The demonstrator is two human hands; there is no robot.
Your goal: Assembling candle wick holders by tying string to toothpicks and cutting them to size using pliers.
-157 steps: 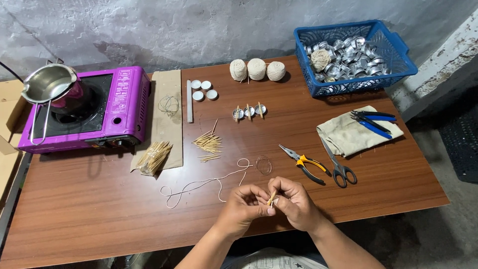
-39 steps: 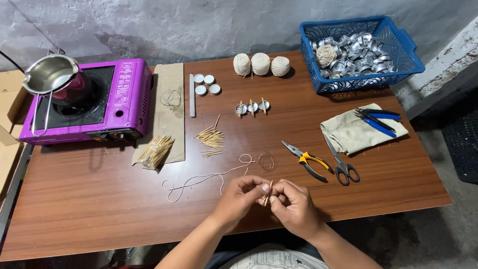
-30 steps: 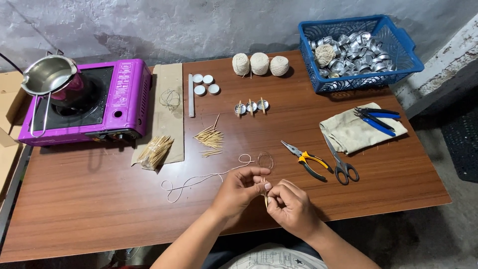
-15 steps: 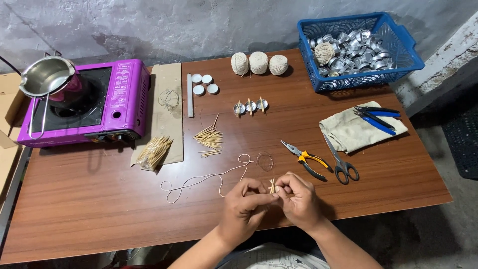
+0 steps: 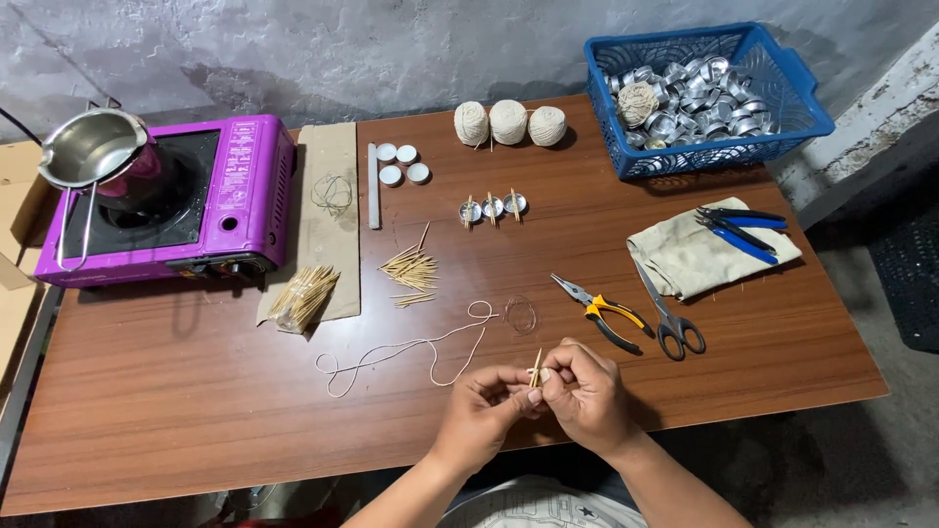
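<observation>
Near the front edge of the surface (image 5: 196,420), left hand (image 5: 481,411) and right hand (image 5: 587,396) meet. Both grips clamped on small wooden sticks (image 5: 535,369). White string (image 5: 411,347) lies just beyond

Looks like a small home workshop, improvised craft setup for candle-making, not a proper kitchen or lab. Wooden table (image 5: 196,411) fills most of the frame, w/ rough grey plastered wall (image 5: 391,49) along the top and bare concrete floor at right edge. Upper left: purple portable gas stove (image 5: 210,200) w/ a steel pot (image 5: 93,147) on it. Upper right: blue plastic basket (image 5: 773,152) full of small metal cups (image 5: 699,93). Top centre: three balls of twine (image 5: 509,122). Hand tools at mid right: pliers (image 5: 602,311), scissors (image 5: 665,313), more pliers on a cloth (image 5: 685,256). Bundles of thin wooden sticks (image 5: 301,296) left of centre
</observation>
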